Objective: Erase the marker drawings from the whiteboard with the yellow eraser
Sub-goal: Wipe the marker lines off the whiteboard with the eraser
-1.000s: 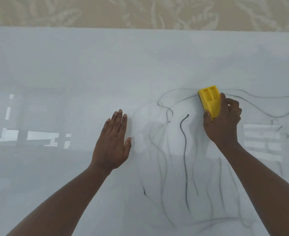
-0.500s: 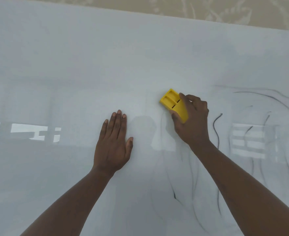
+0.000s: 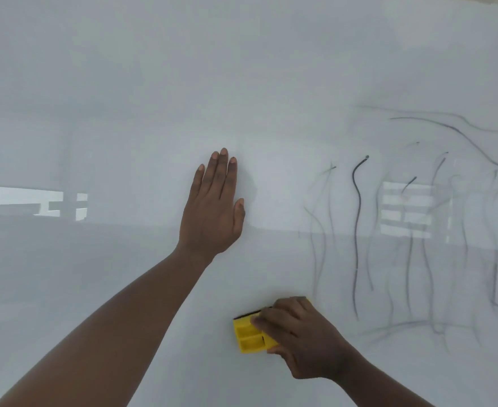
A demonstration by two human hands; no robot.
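Most marker drawings (image 3: 403, 230) are left on the whiteboard (image 3: 124, 83), right of the right hand (image 3: 303, 339) gripping the yellow eraser (image 3: 249, 336); the left hand (image 3: 212, 210) is pressed flat.

Surface: whiteboard (image 3: 124, 98), glossy, with pale window reflections.
Markings: dark marker drawings (image 3: 356, 224), wavy lines at right.
On it: yellow eraser (image 3: 249, 337) under right hand (image 3: 300, 339); left hand (image 3: 212, 212) flat.
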